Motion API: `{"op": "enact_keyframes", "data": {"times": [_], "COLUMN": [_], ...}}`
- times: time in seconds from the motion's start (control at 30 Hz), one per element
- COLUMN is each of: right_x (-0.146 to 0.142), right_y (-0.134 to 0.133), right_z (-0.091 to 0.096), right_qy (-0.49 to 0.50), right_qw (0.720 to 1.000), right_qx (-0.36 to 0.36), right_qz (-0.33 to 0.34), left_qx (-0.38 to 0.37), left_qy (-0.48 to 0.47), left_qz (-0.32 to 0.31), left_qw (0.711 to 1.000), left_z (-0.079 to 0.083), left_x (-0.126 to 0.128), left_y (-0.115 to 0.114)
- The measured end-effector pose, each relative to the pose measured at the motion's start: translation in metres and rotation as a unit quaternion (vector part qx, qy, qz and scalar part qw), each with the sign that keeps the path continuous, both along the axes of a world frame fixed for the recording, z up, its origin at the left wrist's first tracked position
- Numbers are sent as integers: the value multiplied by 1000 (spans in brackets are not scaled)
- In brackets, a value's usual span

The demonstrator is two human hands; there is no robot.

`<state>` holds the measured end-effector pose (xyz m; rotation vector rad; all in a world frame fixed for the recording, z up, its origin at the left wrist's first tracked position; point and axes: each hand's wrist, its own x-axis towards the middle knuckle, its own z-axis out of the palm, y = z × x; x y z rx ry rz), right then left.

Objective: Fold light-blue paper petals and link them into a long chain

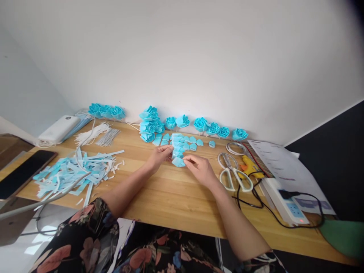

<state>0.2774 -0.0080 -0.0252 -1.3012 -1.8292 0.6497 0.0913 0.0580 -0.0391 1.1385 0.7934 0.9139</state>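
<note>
A light-blue fabric petal (pixel 178 162) is held just above the wooden table, at the near end of a column of overlapping light-blue petals (pixel 178 139). My right hand (pixel 201 170) pinches the petal's right edge between thumb and forefinger. On the other side, my left hand (pixel 159 158) is closed, thumb and fingers pressed together at the left edge of the petals; its exact hold is partly hidden. Around the column lie more cut petals (pixel 192 146), some with folded or curled edges. Behind them stand finished blue flowers (pixel 201 124) and a stacked flower bunch (pixel 148 126).
Blue and white scraps (pixel 76 172), thin wires (pixel 108 137), white cords (pixel 92 133), a phone (pixel 24 172) and a white device (pixel 59 128) are at left. At right are scissors (pixel 234 174), a yellow glue gun (pixel 250 167), a power strip (pixel 286 203) and printed paper (pixel 284 167).
</note>
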Motion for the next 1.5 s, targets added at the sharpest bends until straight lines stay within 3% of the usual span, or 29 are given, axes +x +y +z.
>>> {"op": "enact_keyframes", "data": {"times": [0.17,0.47,1.5], "right_x": [-1,-1,2], "right_y": [0,-1,1], "right_z": [-1,-4,-3], "right_qy": [-51,-38,-44], "right_qw": [998,999,997], "right_qx": [42,12,18], "right_qz": [23,-21,-55], "left_qx": [-2,-24,11], "left_qy": [3,-8,-36], "left_qz": [-4,-10,-70], "left_qw": [1000,1000,997], "left_z": [1,-2,-5], "left_x": [2,6,5], "left_y": [-3,-6,-7]}}
